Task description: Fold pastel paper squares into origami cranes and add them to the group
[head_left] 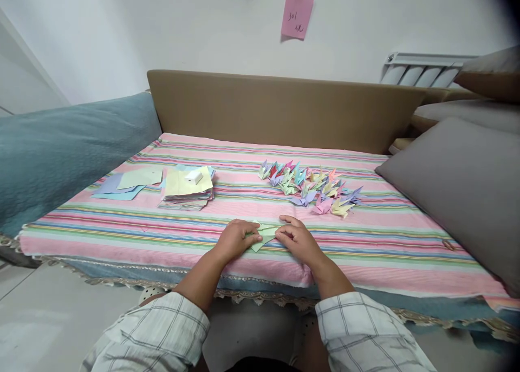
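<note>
My left hand point(238, 237) grips the near-left part of a folded green paper point(266, 233) with thumb and fingers close together, and my right hand point(298, 240) pinches its right end, one finger lifted and curved away at about one o'clock. Both grips are narrow, with just the thin paper between the fingertips. The paper sits right in front of me on the striped cloth point(357, 258), near its front edge.

With twelve o'clock toward the backboard point(276, 112), the paper's long axis seems to run roughly from nine to three, from one hand to the other, though my fingers cover both ends and I can't be sure of its full length. One bare corner points to about seven o'clock, toward me.

If my hands pulled unevenly, the layers could slip and a crease land crooked; pressing on the soft cloth could leave a fold blunt, and too hard a tug could tear the thin sheet.

At one to two o'clock lies a cluster of paper cranes point(306, 187), well apart from my fingers. At ten o'clock stands a paper stack point(187, 190) with a white block point(194, 177) on top, and loose sheets point(128, 183) lie beyond it.
</note>
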The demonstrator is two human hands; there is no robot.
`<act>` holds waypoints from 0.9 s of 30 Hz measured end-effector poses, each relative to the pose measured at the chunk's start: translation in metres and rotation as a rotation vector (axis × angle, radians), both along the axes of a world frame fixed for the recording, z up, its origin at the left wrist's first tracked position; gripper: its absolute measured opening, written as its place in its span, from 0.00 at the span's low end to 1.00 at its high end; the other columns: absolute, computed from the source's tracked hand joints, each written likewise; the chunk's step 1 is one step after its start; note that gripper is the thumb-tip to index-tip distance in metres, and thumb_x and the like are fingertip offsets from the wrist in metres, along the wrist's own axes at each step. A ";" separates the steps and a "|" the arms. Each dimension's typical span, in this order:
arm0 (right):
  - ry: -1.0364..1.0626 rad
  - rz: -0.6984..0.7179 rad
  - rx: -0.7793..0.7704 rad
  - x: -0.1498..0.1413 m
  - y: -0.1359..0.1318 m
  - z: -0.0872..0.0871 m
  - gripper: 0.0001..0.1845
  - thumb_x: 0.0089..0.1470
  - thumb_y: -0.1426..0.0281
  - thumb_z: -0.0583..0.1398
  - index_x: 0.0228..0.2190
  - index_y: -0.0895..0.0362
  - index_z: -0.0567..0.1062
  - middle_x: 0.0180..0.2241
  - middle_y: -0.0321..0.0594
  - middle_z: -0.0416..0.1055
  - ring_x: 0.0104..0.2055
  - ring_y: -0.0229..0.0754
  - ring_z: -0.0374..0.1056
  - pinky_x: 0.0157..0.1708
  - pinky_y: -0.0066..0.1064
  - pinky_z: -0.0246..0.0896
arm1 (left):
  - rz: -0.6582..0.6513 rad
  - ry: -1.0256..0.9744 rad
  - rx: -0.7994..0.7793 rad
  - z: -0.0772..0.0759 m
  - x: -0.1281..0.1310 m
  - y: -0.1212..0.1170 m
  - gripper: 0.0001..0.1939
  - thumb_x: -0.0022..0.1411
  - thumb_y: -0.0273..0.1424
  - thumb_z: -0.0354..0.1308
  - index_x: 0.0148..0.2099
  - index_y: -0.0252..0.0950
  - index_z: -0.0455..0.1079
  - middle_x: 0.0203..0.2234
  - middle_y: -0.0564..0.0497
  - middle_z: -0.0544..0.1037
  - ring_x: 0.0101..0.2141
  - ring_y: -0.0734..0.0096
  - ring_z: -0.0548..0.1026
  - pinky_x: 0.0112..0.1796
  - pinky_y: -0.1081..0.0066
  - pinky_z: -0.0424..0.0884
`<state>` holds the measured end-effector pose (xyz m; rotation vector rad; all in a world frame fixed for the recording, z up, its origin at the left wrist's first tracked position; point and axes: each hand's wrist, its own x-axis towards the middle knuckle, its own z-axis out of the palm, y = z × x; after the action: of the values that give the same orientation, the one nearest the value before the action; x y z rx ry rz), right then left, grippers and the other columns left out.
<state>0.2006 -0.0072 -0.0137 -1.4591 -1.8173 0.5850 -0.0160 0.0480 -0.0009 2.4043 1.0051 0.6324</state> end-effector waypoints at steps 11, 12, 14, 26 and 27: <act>-0.030 0.000 0.031 -0.002 0.004 0.000 0.09 0.53 0.67 0.56 0.27 0.54 0.76 0.44 0.45 0.70 0.52 0.46 0.62 0.49 0.39 0.57 | 0.089 -0.015 0.032 -0.005 0.003 -0.002 0.06 0.54 0.34 0.59 0.36 0.40 0.74 0.38 0.52 0.79 0.40 0.66 0.74 0.46 0.65 0.63; -0.028 -0.004 0.043 -0.003 0.004 0.000 0.09 0.52 0.67 0.56 0.26 0.55 0.75 0.43 0.44 0.70 0.51 0.46 0.63 0.48 0.38 0.58 | 0.101 -0.007 0.034 -0.006 0.003 -0.002 0.07 0.54 0.33 0.59 0.37 0.40 0.74 0.38 0.52 0.79 0.40 0.66 0.73 0.46 0.65 0.63; 0.000 -0.020 0.064 -0.005 0.004 -0.003 0.06 0.50 0.67 0.58 0.25 0.55 0.73 0.41 0.43 0.71 0.48 0.45 0.65 0.44 0.37 0.60 | 0.123 0.009 0.043 -0.007 0.003 -0.002 0.09 0.53 0.33 0.60 0.39 0.41 0.73 0.37 0.52 0.78 0.40 0.65 0.73 0.45 0.65 0.63; -0.106 -0.021 0.155 -0.009 0.009 -0.013 0.11 0.51 0.70 0.58 0.37 0.54 0.76 0.37 0.42 0.70 0.42 0.44 0.65 0.43 0.36 0.61 | 0.126 0.012 0.087 -0.011 0.003 -0.003 0.09 0.53 0.32 0.60 0.39 0.41 0.74 0.37 0.52 0.79 0.40 0.64 0.72 0.46 0.63 0.61; -0.111 -0.024 0.158 -0.008 0.010 -0.014 0.10 0.51 0.70 0.58 0.36 0.54 0.77 0.36 0.42 0.70 0.41 0.43 0.65 0.42 0.35 0.61 | 0.123 0.013 0.088 -0.011 0.004 -0.003 0.09 0.53 0.32 0.60 0.39 0.41 0.74 0.37 0.52 0.79 0.40 0.64 0.72 0.45 0.63 0.61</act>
<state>0.1928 0.0024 -0.0279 -1.4287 -1.8829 0.3450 -0.0125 0.0446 -0.0114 2.4390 1.1605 0.7181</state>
